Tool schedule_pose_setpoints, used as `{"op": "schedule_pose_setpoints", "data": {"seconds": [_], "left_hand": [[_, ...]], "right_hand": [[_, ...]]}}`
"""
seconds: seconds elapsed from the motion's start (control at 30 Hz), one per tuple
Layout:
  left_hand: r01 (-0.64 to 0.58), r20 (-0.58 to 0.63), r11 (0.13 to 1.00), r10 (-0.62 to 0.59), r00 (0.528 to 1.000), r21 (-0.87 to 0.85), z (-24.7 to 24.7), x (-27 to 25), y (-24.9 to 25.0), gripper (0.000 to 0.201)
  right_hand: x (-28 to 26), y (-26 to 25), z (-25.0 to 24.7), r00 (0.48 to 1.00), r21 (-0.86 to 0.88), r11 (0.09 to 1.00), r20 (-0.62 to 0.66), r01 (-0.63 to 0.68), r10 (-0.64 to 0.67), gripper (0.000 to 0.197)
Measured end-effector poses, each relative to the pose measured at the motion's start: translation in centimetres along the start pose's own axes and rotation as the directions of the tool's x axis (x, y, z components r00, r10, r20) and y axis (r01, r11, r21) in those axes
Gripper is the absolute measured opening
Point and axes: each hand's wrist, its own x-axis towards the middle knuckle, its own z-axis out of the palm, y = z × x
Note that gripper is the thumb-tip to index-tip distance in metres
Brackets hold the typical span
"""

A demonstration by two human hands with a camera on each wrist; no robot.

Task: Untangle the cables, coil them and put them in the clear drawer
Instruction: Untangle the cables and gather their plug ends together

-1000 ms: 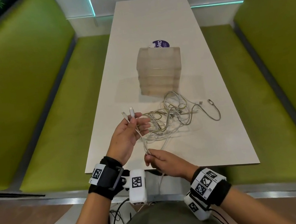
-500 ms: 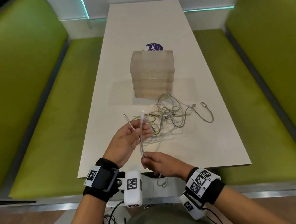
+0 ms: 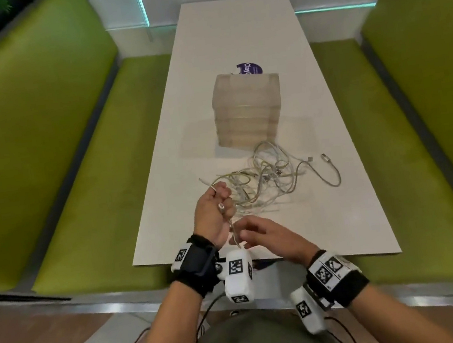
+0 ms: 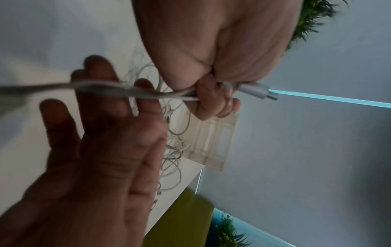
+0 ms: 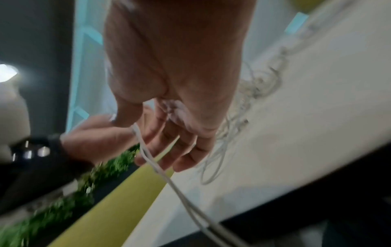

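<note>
A tangle of white cables [image 3: 266, 177] lies on the white table [image 3: 327, 221], just in front of the clear drawer unit [image 3: 247, 105]. My left hand [image 3: 218, 204] is a fist round one white cable [image 3: 231, 225] near the table's front edge. The cable's plug [image 4: 253, 91] sticks out past the curled fingers. Close below it, my right hand [image 3: 245, 238] pinches the same cable between thumb and fingers [image 5: 134, 127], its other fingers spread. Two strands [image 5: 180, 188] hang down from that pinch. The drawers are closed.
Green padded benches [image 3: 82, 219] [image 3: 410, 176] flank the table on both sides. A purple round sticker [image 3: 249, 68] lies behind the drawer unit. One loose metal-tipped cable end [image 3: 325, 157] trails to the right of the tangle.
My left hand has closed from a loose hold into a fist round the cable, and the raised plug ends have dropped. My right hand has come up close under it with fingers spread.
</note>
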Motion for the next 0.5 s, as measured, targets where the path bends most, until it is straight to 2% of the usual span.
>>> {"op": "schedule_pose_setpoints", "data": {"seconds": [0.1, 0.13, 0.2, 0.27, 0.3, 0.37, 0.43, 0.5], "left_hand": [[-0.048, -0.009, 0.999, 0.048, 0.999, 0.016, 0.3, 0.6, 0.5, 0.026], [-0.045, 0.024, 0.999, 0.045, 0.999, -0.01, 0.3, 0.8, 0.7, 0.023], [-0.006, 0.155, 0.996, 0.019, 0.988, -0.086, -0.1, 0.9, 1.1, 0.032], [-0.007, 0.225, 0.994, 0.031, 0.974, -0.105, -1.0, 1.2, 1.5, 0.038], [-0.043, 0.233, 0.998, 0.054, 0.971, -0.053, -1.3, 1.2, 1.6, 0.039], [-0.148, 0.212, 0.973, 0.109, 0.971, 0.178, -1.5, 1.3, 1.3, 0.043], [-0.238, 0.225, 0.888, 0.158, 0.961, 0.393, -1.6, 1.2, 0.9, 0.042], [-0.284, 0.249, 0.81, 0.176, 0.952, 0.513, -1.7, 1.2, 0.7, 0.03]], "right_hand": [[1.3, -1.9, -0.2, 0.999, -0.043, 0.999, -0.008, 0.032, -0.032, 0.009], [1.7, -2.2, -0.1, 0.999, -0.033, 0.999, -0.008, 0.043, -0.043, 0.004], [2.2, -2.3, 0.1, 0.998, -0.029, 0.998, -0.014, 0.059, -0.059, 0.007], [2.4, -2.7, 0.0, 0.999, 0.009, 1.0, -0.013, 0.03, -0.029, 0.011], [2.5, -2.8, -0.1, 1.0, 0.017, 1.0, -0.015, 0.017, -0.016, 0.012], [2.7, -2.8, 0.1, 1.0, 0.013, 1.0, -0.018, 0.013, -0.013, 0.012], [2.8, -2.8, 0.3, 0.999, 0.005, 1.0, -0.026, 0.019, -0.019, 0.013], [3.1, -2.8, 0.4, 0.999, 0.008, 1.0, -0.044, 0.018, -0.017, 0.014]]}}
